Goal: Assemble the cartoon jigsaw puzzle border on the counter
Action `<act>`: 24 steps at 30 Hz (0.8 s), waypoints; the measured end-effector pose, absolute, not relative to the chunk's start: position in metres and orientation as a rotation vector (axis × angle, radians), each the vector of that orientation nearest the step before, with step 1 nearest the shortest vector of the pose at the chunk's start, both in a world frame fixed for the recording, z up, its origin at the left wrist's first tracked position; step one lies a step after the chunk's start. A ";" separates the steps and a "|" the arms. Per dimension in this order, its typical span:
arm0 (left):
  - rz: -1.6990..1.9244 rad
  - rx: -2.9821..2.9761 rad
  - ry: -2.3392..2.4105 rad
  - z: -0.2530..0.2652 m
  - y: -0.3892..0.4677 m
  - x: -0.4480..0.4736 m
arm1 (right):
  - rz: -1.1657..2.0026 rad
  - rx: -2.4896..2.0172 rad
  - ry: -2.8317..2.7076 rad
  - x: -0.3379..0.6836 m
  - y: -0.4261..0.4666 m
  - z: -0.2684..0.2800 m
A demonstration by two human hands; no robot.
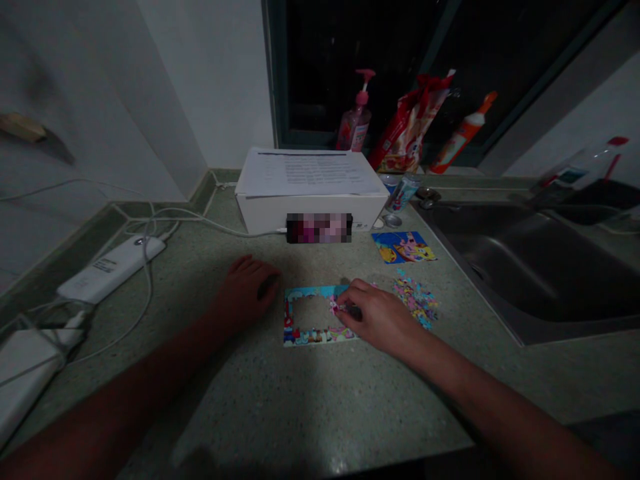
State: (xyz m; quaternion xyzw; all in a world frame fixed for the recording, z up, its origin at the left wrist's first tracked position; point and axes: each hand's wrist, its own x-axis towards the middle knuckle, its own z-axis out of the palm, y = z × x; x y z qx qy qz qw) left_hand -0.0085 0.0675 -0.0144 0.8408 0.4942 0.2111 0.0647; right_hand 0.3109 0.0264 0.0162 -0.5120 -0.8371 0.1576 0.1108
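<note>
My right hand (377, 313) is closed in a pinch on a small pink puzzle piece (335, 305). It is over the right side of a jigsaw puzzle (291, 338) whose border is joined together. Bare counter shows through the middle of that frame, and my fingers hide part of its right edge. To the left of the puzzle, my left hand (246, 288) rests on the counter, open and holding nothing. A heap of loose puzzle pieces (416, 298) lies right of my right hand. Behind the heap is a colourful picture card (404, 247).
A phone (319, 229) leans against a white box (250, 210) with a printed sheet (310, 175) on top. A can (404, 193) stands beside it. The sink (530, 267) is at right. White power banks (113, 267) and cables lie left. A pump bottle (355, 127) stands behind.
</note>
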 end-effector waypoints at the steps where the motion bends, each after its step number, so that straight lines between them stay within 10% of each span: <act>1: 0.646 2.539 1.490 -0.015 0.067 -0.009 | 0.460 -1.497 -2.460 0.311 0.026 0.016; 24: 0.630 2.525 1.494 -0.011 0.065 -0.007 | 0.424 -1.467 -2.487 0.311 0.023 0.014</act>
